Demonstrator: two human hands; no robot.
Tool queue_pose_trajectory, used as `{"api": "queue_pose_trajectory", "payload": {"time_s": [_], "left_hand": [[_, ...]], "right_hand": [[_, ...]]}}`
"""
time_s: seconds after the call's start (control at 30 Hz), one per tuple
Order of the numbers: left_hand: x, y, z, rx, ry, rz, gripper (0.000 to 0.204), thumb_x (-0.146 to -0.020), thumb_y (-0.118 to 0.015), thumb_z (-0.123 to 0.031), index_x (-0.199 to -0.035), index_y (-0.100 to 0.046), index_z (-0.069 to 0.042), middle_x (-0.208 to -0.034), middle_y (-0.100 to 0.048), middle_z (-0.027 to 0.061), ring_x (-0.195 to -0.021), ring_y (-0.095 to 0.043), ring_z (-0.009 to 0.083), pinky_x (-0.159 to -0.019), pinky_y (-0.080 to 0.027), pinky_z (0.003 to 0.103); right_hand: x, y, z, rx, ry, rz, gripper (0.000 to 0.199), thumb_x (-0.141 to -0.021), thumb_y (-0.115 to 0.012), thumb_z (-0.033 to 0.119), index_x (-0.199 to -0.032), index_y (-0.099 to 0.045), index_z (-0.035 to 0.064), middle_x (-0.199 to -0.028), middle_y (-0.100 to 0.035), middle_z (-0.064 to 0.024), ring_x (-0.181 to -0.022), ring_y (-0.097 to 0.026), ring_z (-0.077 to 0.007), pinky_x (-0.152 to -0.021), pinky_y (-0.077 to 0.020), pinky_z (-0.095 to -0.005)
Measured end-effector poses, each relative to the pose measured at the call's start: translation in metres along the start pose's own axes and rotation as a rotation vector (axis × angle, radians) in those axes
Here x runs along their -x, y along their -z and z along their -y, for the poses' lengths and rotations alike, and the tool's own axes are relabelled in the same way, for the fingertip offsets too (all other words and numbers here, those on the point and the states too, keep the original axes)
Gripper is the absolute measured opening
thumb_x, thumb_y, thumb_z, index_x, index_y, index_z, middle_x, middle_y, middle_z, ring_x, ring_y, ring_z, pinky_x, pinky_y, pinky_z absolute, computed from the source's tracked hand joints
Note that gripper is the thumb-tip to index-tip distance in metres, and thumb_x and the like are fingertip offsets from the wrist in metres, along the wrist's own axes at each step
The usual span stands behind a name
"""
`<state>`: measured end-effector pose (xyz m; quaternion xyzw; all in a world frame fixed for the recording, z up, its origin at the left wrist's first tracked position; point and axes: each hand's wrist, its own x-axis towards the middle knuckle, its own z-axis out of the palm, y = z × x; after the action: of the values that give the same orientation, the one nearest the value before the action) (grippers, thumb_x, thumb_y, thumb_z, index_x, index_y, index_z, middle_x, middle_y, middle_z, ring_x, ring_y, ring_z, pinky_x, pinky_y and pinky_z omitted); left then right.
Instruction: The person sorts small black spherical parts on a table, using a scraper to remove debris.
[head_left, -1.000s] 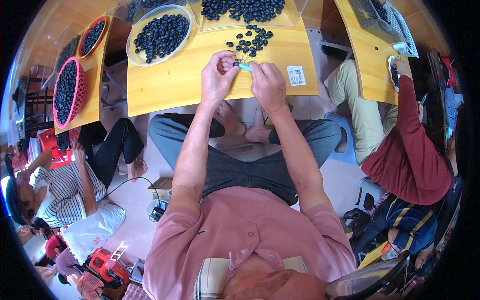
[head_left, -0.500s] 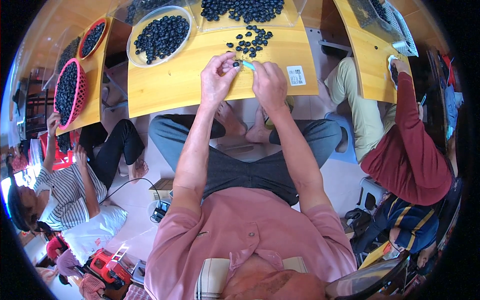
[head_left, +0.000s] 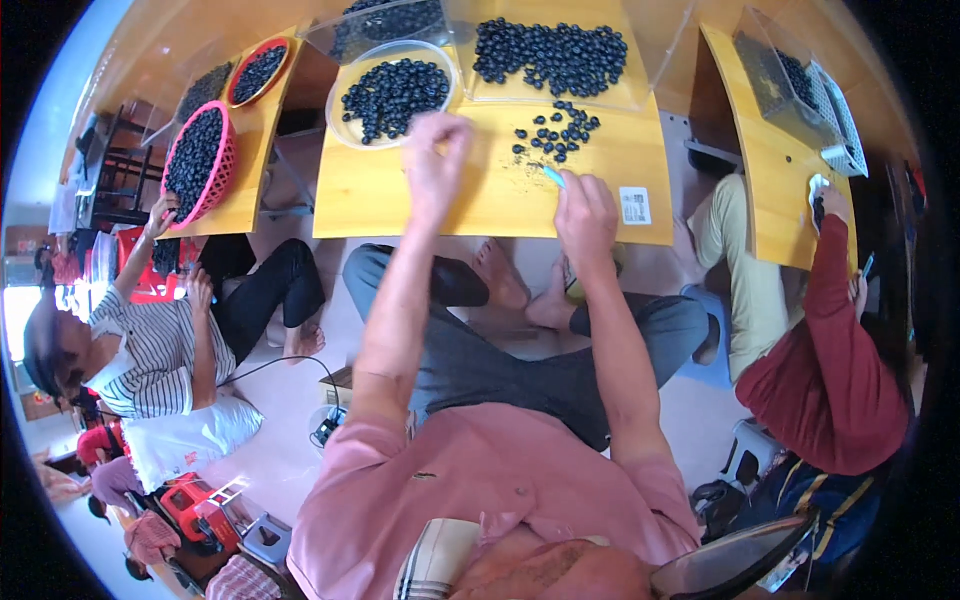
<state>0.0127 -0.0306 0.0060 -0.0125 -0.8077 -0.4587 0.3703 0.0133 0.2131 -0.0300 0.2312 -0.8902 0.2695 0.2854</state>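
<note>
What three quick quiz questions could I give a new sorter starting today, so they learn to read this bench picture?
1. True or false: the left hand is raised near the clear bowl of dark berries.
2. What does the right hand hold? A) a small light-blue tool B) a red basket
3. Do the loose berries lie ahead of the right hand or behind it?

Key: 1 true; 2 A; 3 ahead.

Two hands, the left hand (head_left: 437,160) and right hand (head_left: 586,215), work at top centre, with three wooden tables (head_left: 480,190) across the top, two red baskets (head_left: 197,160) at upper left, one clear bowl (head_left: 392,92), and two other people at the sides.
</note>
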Motion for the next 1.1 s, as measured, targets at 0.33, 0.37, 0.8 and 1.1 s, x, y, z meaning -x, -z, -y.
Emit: {"api": "queue_pose_trajectory", "payload": {"time_s": [0.33,0.37,0.8,1.1], "left_hand": [[-0.028,-0.006,0.015,-0.33,-0.064,0.327,0.027,-0.088,-0.084,-0.016,-0.112,-0.079,-0.005,-0.101,-0.072,0.0143,-0.092,-0.07,0.0267,-0.079,-0.058,0.039],[-0.018,-0.018,0.009,-0.323,-0.005,0.378,0.026,-0.088,-0.083,-0.017,-0.111,-0.08,-0.005,-0.102,-0.072,0.0158,-0.097,-0.069,0.0307,-0.087,-0.056,0.042],[0.011,-0.042,-0.02,-0.261,0.261,0.404,0.022,-0.089,-0.083,-0.013,-0.108,-0.08,-0.004,-0.1,-0.077,0.0159,-0.092,-0.074,0.0283,-0.085,-0.059,0.037],[0.049,-0.051,-0.021,0.194,0.474,0.227,0.025,-0.09,-0.08,-0.002,-0.115,-0.078,0.001,-0.097,-0.075,0.0075,-0.082,-0.069,0.0115,-0.077,-0.057,0.026]], "right_hand": [[-0.003,-0.004,0.0,0.002,-0.001,-0.051,0.02,-0.087,-0.072,0.006,-0.107,-0.074,0.0053,-0.088,-0.062,-0.0091,-0.085,-0.063,-0.0297,-0.076,-0.0535,-0.043],[-0.002,-0.004,0.0,-0.007,-0.005,-0.055,0.02,-0.086,-0.072,0.006,-0.107,-0.074,0.0051,-0.087,-0.062,-0.0091,-0.084,-0.063,-0.0297,-0.075,-0.0534,-0.0432],[0.001,-0.002,-0.004,-0.015,-0.009,-0.05,0.02,-0.085,-0.073,0.005,-0.106,-0.074,0.0039,-0.085,-0.059,-0.0098,-0.083,-0.063,-0.0304,-0.075,-0.0526,-0.0438],[0.0,-0.001,0.0,-0.004,-0.005,-0.043,0.023,-0.086,-0.074,0.007,-0.109,-0.075,0.0045,-0.085,-0.059,-0.009,-0.083,-0.062,-0.0294,-0.075,-0.0524,-0.0432]]}}
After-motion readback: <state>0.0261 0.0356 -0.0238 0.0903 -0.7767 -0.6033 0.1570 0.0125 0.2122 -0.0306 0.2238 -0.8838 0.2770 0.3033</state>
